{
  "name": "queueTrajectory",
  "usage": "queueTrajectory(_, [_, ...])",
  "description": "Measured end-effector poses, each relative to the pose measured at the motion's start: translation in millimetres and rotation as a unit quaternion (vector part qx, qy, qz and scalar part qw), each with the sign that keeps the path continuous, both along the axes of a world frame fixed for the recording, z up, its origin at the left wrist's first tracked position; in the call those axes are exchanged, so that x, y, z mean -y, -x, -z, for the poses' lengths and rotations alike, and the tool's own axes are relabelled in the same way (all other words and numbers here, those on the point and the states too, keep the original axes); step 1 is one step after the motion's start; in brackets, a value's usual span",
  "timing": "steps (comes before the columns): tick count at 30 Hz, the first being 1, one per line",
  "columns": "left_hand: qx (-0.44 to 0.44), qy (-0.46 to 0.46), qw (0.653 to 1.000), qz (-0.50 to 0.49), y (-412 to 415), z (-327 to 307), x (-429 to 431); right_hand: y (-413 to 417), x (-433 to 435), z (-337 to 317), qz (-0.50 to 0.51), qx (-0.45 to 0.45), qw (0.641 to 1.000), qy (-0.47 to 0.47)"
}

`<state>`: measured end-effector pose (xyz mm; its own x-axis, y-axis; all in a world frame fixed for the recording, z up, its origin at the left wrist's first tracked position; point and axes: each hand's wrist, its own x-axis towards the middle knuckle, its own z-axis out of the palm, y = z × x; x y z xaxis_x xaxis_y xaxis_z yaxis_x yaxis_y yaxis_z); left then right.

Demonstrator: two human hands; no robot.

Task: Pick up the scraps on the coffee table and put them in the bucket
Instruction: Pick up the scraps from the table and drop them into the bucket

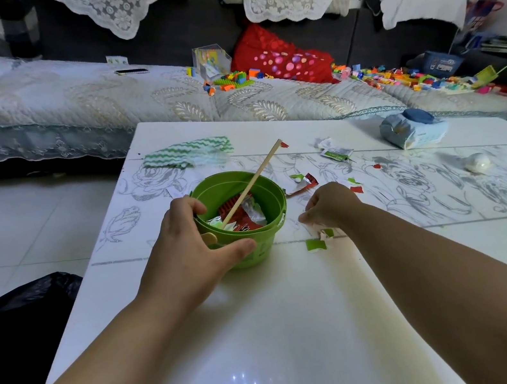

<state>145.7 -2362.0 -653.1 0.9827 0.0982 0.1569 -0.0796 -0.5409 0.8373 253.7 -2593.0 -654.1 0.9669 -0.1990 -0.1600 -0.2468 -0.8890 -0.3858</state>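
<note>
A green bucket stands on the white coffee table, holding red and silver wrapper scraps and a slanted wooden stick. My left hand grips the bucket's near left wall, thumb across the front. My right hand rests on the table just right of the bucket, fingers curled down on small paper scraps. Green and white scraps lie under its wrist. A red and silver wrapper piece and more small scraps lie beyond the hand.
A green zigzag cloth lies at the table's far edge, a torn sachet and a grey-blue tissue pack farther right, and a white ball near the right side. A black bag sits left of the table. The sofa behind holds toy bricks.
</note>
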Motion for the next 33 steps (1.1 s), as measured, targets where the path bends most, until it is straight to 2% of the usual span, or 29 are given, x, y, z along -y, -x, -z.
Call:
queueTrajectory(5, [0.001,0.0,1.0,0.003,0.8,-0.2,-0.6,2.2,-0.5,0.1,-0.001,-0.005,1.0,-0.004])
queueTrajectory(7, [0.002,0.0,1.0,0.004,0.5,-0.5,0.0,9.6,-1.4,-10.9,0.016,0.048,0.994,-0.094])
queueTrajectory(10, [0.006,-0.001,1.0,0.003,-0.4,-0.7,1.0,26.4,-10.4,-48.1,0.031,0.189,0.946,-0.26])
queueTrajectory(12, [0.006,-0.003,1.0,0.002,-0.9,-0.7,1.9,39.5,-26.5,-74.8,-0.015,0.216,0.926,-0.31])
queueTrajectory(15, [0.005,-0.004,1.0,-0.003,-0.6,-1.2,3.2,53.2,-51.5,-91.7,-0.131,0.122,0.944,-0.278])
queueTrajectory(16, [0.006,-0.005,1.0,-0.004,-0.5,-1.3,3.3,54.0,-55.0,-91.7,-0.141,0.101,0.95,-0.259])
queueTrajectory(19, [0.007,-0.008,1.0,-0.007,0.5,-1.5,3.5,47.9,-42.2,-84.1,-0.093,0.164,0.962,-0.198])
queueTrajectory(21, [0.007,-0.01,1.0,-0.007,1.0,-1.2,3.3,42.0,-18.7,-69.5,-0.063,0.15,0.982,-0.099])
queueTrajectory(22, [0.007,-0.012,1.0,-0.007,1.1,-1.0,3.0,41.9,-8.1,-59.6,-0.068,0.095,0.993,-0.026])
queueTrajectory(24, [0.006,-0.014,1.0,-0.006,0.7,-0.7,2.9,46.9,6.9,-34.9,-0.088,-0.02,0.992,0.092])
queueTrajectory(26, [0.005,-0.013,1.0,-0.005,0.2,-0.7,3.3,55.2,12.7,-16.3,-0.083,-0.048,0.991,0.091])
queueTrajectory(29, [0.003,-0.013,1.0,-0.007,-0.1,-0.9,3.8,59.9,10.4,-5.5,-0.066,-0.002,0.997,0.045])
queueTrajectory(33, [0.001,-0.014,1.0,-0.005,0.1,-1.2,3.4,55.2,7.1,-6.0,-0.054,0.002,0.998,-0.007])
